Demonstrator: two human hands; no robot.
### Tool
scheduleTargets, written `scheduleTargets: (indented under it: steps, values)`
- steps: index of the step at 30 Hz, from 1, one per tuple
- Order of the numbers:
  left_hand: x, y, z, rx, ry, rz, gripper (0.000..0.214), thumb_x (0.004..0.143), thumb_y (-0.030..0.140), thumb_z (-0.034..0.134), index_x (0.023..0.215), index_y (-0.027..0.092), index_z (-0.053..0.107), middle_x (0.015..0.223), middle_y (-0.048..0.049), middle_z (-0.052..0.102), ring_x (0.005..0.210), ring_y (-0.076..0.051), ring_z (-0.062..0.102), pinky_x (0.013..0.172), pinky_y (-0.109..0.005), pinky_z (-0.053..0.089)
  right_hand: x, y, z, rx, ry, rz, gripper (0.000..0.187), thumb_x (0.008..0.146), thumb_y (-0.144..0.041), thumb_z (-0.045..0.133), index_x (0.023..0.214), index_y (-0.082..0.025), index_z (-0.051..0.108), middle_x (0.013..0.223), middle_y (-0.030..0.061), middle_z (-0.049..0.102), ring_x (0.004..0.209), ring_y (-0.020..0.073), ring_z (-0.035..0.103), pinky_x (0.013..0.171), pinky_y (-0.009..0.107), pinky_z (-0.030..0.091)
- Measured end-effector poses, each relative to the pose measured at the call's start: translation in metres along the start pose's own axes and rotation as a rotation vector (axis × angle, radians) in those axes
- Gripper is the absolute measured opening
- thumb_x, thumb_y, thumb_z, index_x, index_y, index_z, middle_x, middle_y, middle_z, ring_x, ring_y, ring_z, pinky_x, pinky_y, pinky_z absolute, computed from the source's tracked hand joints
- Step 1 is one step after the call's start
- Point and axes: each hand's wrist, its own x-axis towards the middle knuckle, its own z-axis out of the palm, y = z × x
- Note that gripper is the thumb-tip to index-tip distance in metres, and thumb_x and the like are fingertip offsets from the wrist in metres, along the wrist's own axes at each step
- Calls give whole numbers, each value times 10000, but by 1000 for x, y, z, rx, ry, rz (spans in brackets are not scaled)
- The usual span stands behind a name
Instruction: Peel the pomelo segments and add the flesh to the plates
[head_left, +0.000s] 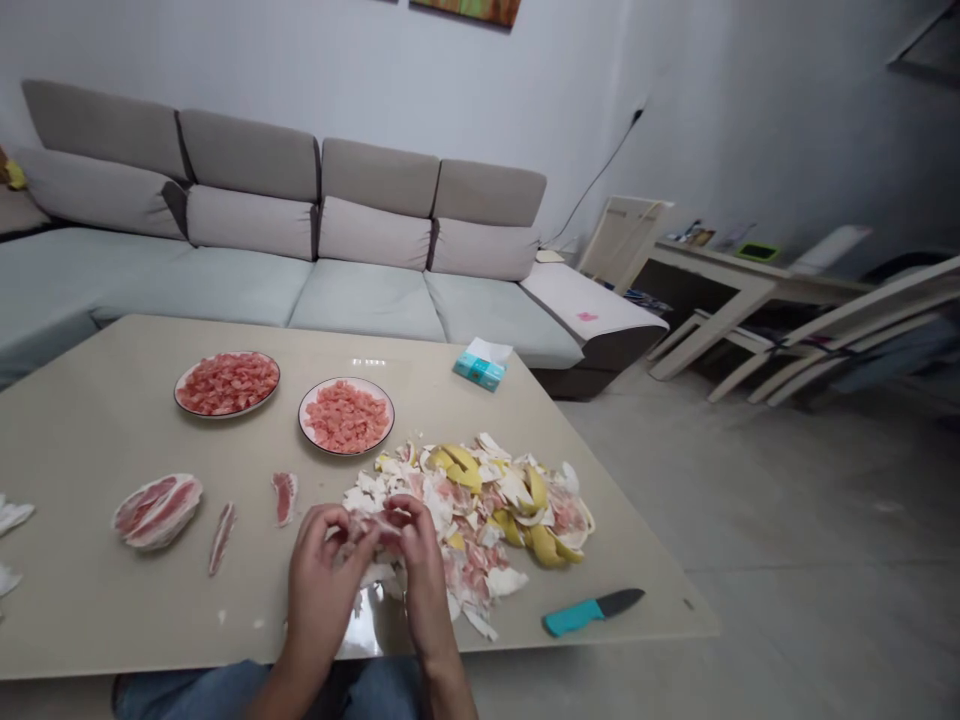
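Between my fingertips is a pinkish pomelo segment point(384, 527), partly hidden by the fingers. My left hand point(330, 570) pinches it from the left, and my right hand point(421, 560) grips its other end. Just beyond and to the right lies a heap of pomelo peel point(487, 500), white pith, yellow rind and thin membranes. Left of my hands, a loose pomelo segment point(284, 498) and a narrower segment point(222, 538) rest on the table. Farther left sits a peeled part of a pomelo point(157, 510), with red flesh showing through white pith.
Two dark-rimmed plates hold pink pulp pieces: a left plate point(227, 414) and a right plate point(386, 425). A knife point(592, 611) with a turquoise handle lies near the table's right front edge. A tissue pack point(481, 369) is at the back. Behind the table point(97, 420) stands a sofa point(360, 295).
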Motion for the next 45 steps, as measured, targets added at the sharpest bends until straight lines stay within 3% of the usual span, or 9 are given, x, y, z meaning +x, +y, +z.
scheduleTargets:
  steps: [2, 4, 10, 15, 21, 28, 33, 37, 45]
  values:
    - [7, -2, -2, -132, 15, -140, 201, 762, 327, 681, 827, 190, 549, 869, -15, 587, 849, -171, 625, 756, -285, 546, -2, 0, 1, -77, -43, -50, 293, 875, -395, 579, 1133, -257, 587, 1140, 55, 604, 1051, 208, 565, 922, 333, 441]
    - [10, 0, -4, -210, -64, -236, 290, 775, 396, 666, 949, 175, 591, 957, -52, 635, 913, -194, 646, 792, -301, 551, -2, 1, 0, -112, -38, -70, 274, 866, -354, 608, 1117, -246, 617, 1144, 67, 627, 1081, 220, 570, 961, 359, 431]
    - [6, 5, -5, -408, -177, -415, 432, 805, 445, 642, 1141, 185, 568, 1145, -111, 645, 998, -237, 660, 818, -349, 560, 2, 11, -11, 96, -24, 71, 348, 860, -442, 608, 1113, -206, 644, 1080, 96, 683, 1006, 252, 638, 886, 407, 498]
    - [6, 3, -5, -624, -407, -546, 519, 845, 468, 591, 1267, 170, 549, 1330, -177, 559, 1097, -283, 622, 865, -407, 545, 2, 6, -10, -80, -26, -44, 262, 864, -405, 608, 1024, -224, 710, 1152, 86, 622, 1122, 245, 551, 998, 387, 404]
    - [7, -3, -5, -305, -388, -323, 486, 823, 455, 620, 1232, 192, 610, 1293, -126, 610, 1204, -265, 552, 1054, -431, 405, -1, -4, -11, -145, -22, -81, 229, 896, -335, 549, 1028, -228, 703, 1089, 64, 613, 1048, 218, 555, 944, 334, 423]
    - [7, -1, -11, 41, -415, 8, 346, 898, 359, 531, 1203, 233, 638, 1102, -95, 628, 1056, -217, 597, 939, -349, 480, -3, -17, -16, -237, -76, -127, 194, 840, -258, 598, 991, -199, 704, 1001, 68, 635, 941, 213, 579, 828, 303, 461]
    - [7, -4, -14, 120, -480, 139, 337, 903, 302, 530, 1225, 251, 618, 1170, -92, 633, 1087, -215, 589, 959, -342, 470, -5, -22, -19, -279, -48, -82, 164, 767, -215, 618, 915, -182, 679, 821, 28, 630, 703, 166, 552, 609, 238, 446]
    - [4, -7, -14, 179, -541, 206, 358, 879, 268, 569, 1234, 253, 607, 1211, -91, 636, 1119, -216, 584, 976, -340, 470, -7, -26, -20, -277, -8, -22, 135, 725, -162, 585, 838, -178, 656, 731, -3, 602, 626, 139, 496, 553, 220, 405]
    - [-5, -12, -10, 292, -419, 337, 315, 892, 208, 506, 1189, 198, 610, 1149, -117, 668, 1091, -228, 600, 959, -339, 471, -11, -24, -11, -343, 73, -11, 118, 661, -101, 525, 722, -169, 598, 626, -47, 496, 544, 101, 400, 470, 191, 331]
